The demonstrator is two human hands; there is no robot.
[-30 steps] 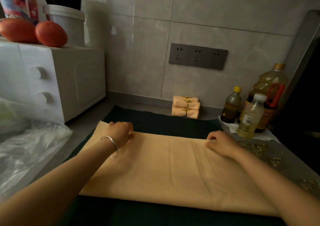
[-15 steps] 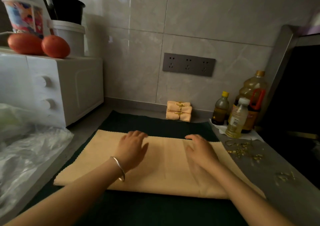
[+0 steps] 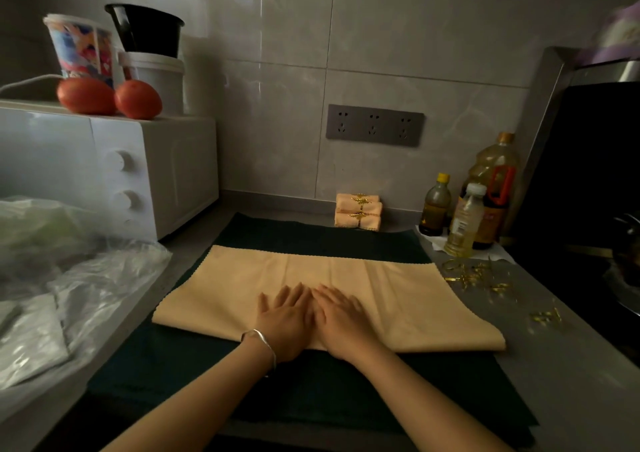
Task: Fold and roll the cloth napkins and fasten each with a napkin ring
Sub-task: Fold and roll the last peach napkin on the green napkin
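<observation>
Two ringed rolls [image 3: 358,210] already sit at 12 o'clock. Your left hand [image 3: 287,320] and right hand [image 3: 341,320] press flat, grip holding nothing, on the folded napkin [image 3: 398,292] mid-surface [image 3: 561,375]. Rolling and ringing remain, with loose rings [image 3: 474,276] at 2 o'clock.

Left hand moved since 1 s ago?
Yes. The left hand slid from the far left corner of the napkin to its middle, nearer the person, beside the right hand.
</observation>
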